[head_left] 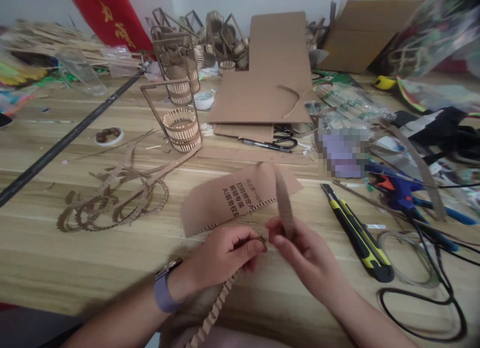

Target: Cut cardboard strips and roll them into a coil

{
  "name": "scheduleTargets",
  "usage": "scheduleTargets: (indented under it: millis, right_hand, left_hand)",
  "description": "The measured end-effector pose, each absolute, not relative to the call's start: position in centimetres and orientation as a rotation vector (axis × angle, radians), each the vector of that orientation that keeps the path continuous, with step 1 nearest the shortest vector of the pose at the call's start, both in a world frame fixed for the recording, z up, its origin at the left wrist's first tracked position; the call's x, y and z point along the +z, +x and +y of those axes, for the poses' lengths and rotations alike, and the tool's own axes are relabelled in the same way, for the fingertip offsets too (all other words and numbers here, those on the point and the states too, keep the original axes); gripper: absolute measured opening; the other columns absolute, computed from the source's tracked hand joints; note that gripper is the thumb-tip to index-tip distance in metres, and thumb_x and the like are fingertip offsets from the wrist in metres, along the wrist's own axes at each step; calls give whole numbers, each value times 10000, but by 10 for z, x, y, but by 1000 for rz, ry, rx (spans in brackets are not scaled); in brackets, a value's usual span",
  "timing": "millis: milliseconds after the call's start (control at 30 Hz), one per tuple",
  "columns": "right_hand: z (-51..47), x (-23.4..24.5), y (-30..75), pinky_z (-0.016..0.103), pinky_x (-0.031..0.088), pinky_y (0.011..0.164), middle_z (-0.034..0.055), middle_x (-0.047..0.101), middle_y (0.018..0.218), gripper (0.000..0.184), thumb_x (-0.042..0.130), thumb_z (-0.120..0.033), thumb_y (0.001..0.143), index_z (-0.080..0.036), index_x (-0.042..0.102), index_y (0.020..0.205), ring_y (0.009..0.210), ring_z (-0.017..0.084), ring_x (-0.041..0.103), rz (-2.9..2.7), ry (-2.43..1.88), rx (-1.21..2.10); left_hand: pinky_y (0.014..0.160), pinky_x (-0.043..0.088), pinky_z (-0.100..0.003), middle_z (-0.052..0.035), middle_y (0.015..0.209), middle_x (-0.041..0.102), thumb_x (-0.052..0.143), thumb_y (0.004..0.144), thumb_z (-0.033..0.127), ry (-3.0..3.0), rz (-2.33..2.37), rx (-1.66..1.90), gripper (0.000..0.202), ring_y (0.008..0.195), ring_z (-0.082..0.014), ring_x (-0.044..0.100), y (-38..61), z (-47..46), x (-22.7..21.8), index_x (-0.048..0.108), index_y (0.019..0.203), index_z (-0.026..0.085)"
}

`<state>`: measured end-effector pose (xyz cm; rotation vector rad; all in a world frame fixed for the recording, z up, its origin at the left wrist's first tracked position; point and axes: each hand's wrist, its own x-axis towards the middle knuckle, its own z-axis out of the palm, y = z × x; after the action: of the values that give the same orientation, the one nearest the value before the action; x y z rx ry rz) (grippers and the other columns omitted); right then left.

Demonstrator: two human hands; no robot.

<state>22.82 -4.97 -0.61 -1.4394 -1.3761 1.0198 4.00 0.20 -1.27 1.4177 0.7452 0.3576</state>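
Observation:
My left hand (225, 250), with a watch on its wrist, is closed in a pinch on a corrugated cardboard strip (213, 315). Its wavy length hangs down toward my lap. A little to the right, my right hand (307, 255) grips a flat brown cardboard strip (284, 203), which rises and bends over, blurred at the top. Whether the two strips join between my fingers I cannot tell. Just beyond my hands lies a cardboard piece with printed writing (213, 205). Curled cardboard strips (112, 203) lie in a tangle to the left.
A yellow-and-black utility knife (358, 233) and a blue glue gun (401, 188) with cables lie at right. Behind stand a small handled basket (182, 130) and several similar ones, beside a large cardboard sheet (262, 98). A dark metal ruler (75, 130) crosses the left side.

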Motion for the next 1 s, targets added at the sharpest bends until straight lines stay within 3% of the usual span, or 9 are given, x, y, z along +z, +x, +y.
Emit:
scheduleTargets:
  millis: [133, 367, 467, 567, 667, 700, 767, 900, 1000]
  right_hand:
    - [-49, -9, 227, 256, 431, 551, -10, 570, 629, 305, 649, -473, 852, -209, 591, 708, 599, 142, 532, -1318, -1389, 1235]
    - [-38, -4, 259, 212, 340, 514, -63, 436, 615, 338, 766, -478, 782, -208, 563, 754, 552, 87, 381, -743, -1300, 750]
    - [-38, -5, 261, 224, 351, 515, -43, 490, 658, 339, 730, -524, 807, -213, 611, 874, 559, 95, 418, -840, -1305, 705]
    - [-41, -10, 258, 245, 399, 534, -14, 532, 688, 317, 600, -537, 903, -222, 605, 870, 598, 124, 480, -1043, -1389, 588]
    - [-45, -12, 256, 244, 430, 543, -6, 556, 676, 295, 532, -483, 953, -232, 581, 805, 604, 135, 519, -1289, -1465, 412]
    - [-47, -10, 255, 238, 432, 532, -8, 563, 661, 289, 526, -458, 961, -235, 572, 783, 587, 133, 526, -1379, -1476, 374]
    - [-50, -4, 253, 217, 415, 485, -21, 552, 607, 295, 512, -403, 976, -236, 548, 734, 525, 119, 518, -1567, -1434, 377]
    - [-56, 17, 243, 175, 404, 455, -37, 526, 560, 365, 444, -385, 1016, -225, 516, 695, 478, 91, 508, -1878, -1134, 622]
    - [-57, 28, 236, 182, 445, 524, -12, 571, 637, 395, 425, -433, 1018, -215, 516, 701, 574, 104, 559, -1905, -983, 745]
  left_hand:
    - [563, 386, -209, 20, 615, 573, 534, 929, 550, 1352, 762, 331, 449, 571, -95, 513, 45, -2, -11, 594, 722, 157]
    - [483, 298, -183, 64, 591, 467, 487, 951, 531, 1254, 660, 25, 436, 494, -71, 369, 10, -8, 23, 666, 1051, 147]
    - [454, 270, -188, 86, 543, 354, 408, 959, 598, 1430, 943, 152, 507, 475, -88, 326, -25, -4, 46, 671, 1057, 177]
    - [488, 364, -219, 49, 569, 461, 348, 960, 607, 1815, 1410, 375, 535, 522, -139, 472, -59, 11, 60, 673, 1109, 208]
    - [749, 533, -394, -90, 834, 694, 278, 970, 584, 2247, 1756, 487, 598, 827, -274, 655, -79, 31, 60, 681, 1114, 166]
    - [853, 520, -491, -169, 1017, 705, 277, 969, 598, 2373, 1879, 551, 642, 992, -343, 644, -80, 35, 58, 647, 1180, 119]
    - [1054, 364, -638, -283, 1349, 558, 341, 956, 635, 2580, 1961, 750, 737, 1323, -445, 446, -72, 38, 51, 512, 1354, 40]
    - [1182, 270, -555, -193, 1559, 373, 419, 975, 582, 2774, 1135, 888, 717, 1499, -329, 234, -25, 18, 37, 240, 1533, 170]
    - [1205, 250, -504, -142, 1486, 493, 405, 1033, 373, 2545, 652, 854, 426, 1481, -270, 294, 14, -4, 34, 401, 1422, 198]
